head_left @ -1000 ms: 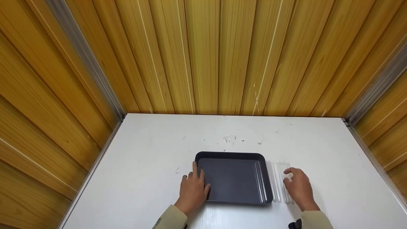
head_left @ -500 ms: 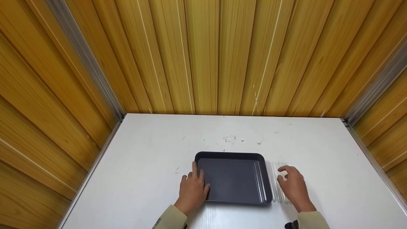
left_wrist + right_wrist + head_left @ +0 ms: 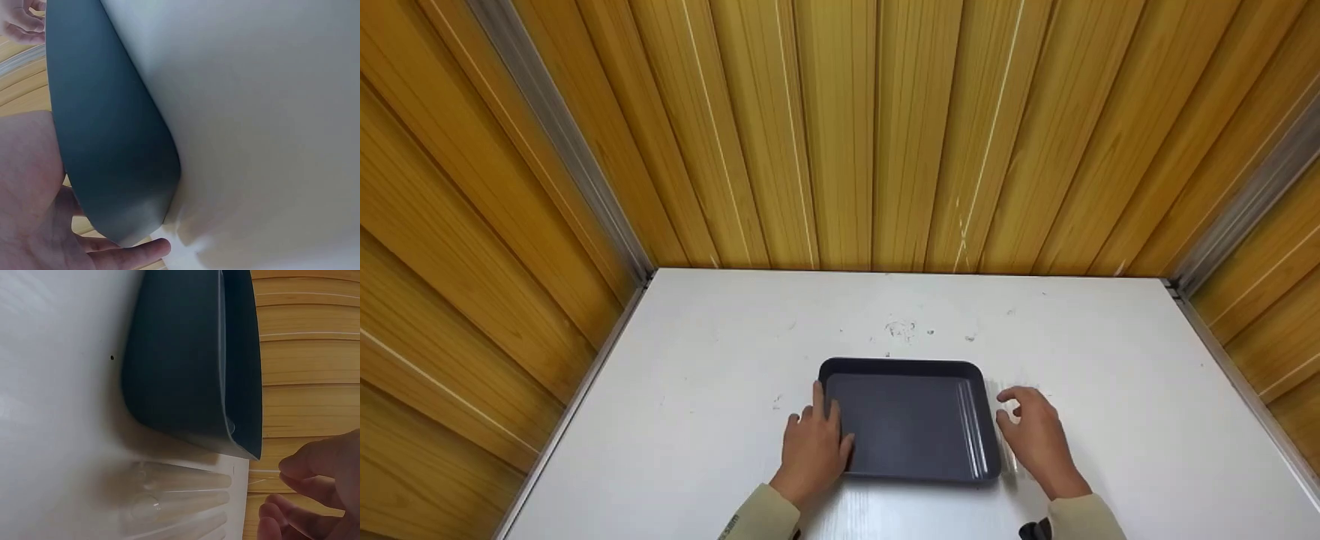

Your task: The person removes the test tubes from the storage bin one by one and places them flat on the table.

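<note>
A dark grey rectangular tray (image 3: 907, 427) lies on the white table. My left hand (image 3: 814, 450) rests on its left rim with fingers fairly straight, some inside the tray and some outside; the left wrist view shows the palm beside the tray wall (image 3: 112, 129). Along the tray's inner right side lie clear tubes (image 3: 976, 450). More clear, round-ended tubes (image 3: 185, 500) lie on the table just right of the tray. Above these hovers my right hand (image 3: 1035, 435), thumb and fingers bent with a gap between them, nothing visible in it.
The white table (image 3: 720, 360) has small dark marks (image 3: 901, 330) behind the tray. Yellow wood-look panels (image 3: 840, 135) rise at the back and both sides, with metal posts (image 3: 562, 135) at the corners.
My right hand has shifted left over the tubes, closer to the tray's right rim, and covers more of them. The left hand and the tray have stayed in place.
</note>
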A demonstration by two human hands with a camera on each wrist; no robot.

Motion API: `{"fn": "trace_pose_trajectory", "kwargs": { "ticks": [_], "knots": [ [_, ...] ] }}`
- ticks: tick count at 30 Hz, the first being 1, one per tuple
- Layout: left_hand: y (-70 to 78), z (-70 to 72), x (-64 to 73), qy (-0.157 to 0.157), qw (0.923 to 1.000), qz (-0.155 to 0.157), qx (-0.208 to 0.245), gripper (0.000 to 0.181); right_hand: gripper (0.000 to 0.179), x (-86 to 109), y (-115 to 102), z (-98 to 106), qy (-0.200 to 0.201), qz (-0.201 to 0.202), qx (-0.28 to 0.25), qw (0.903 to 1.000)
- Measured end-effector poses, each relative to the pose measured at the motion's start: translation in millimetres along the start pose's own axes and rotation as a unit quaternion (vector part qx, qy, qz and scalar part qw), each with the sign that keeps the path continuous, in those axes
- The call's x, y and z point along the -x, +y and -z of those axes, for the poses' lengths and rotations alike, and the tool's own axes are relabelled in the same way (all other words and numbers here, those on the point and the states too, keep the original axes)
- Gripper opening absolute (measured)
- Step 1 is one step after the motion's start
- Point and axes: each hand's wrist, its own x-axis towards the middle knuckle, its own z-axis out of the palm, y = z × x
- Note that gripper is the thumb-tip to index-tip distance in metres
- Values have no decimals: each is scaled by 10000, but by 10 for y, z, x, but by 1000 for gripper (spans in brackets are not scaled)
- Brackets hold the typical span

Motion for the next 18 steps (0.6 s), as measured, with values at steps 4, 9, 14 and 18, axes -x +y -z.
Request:
{"fn": "trace_pose_trajectory", "kwargs": {
  "ticks": [4, 9, 14, 18],
  "knots": [
    [-1, -2, 7, -131, 9997, 105, 171, 58, 21, -5, -36, -24, -75, -19, 28, 10000],
    [-11, -30, 14, -179, 9991, 188, 347, 59, 20, -14, -81, -71, -126, 28, 15, 9999],
    [-19, -51, 19, -131, 9992, 178, 322, 59, 19, -12, -119, -121, -190, 47, 5, 9998],
    [-25, -55, 18, -136, 9993, 158, 312, 59, 19, -12, -148, -161, -169, 140, 55, 9997]
  ]
}}
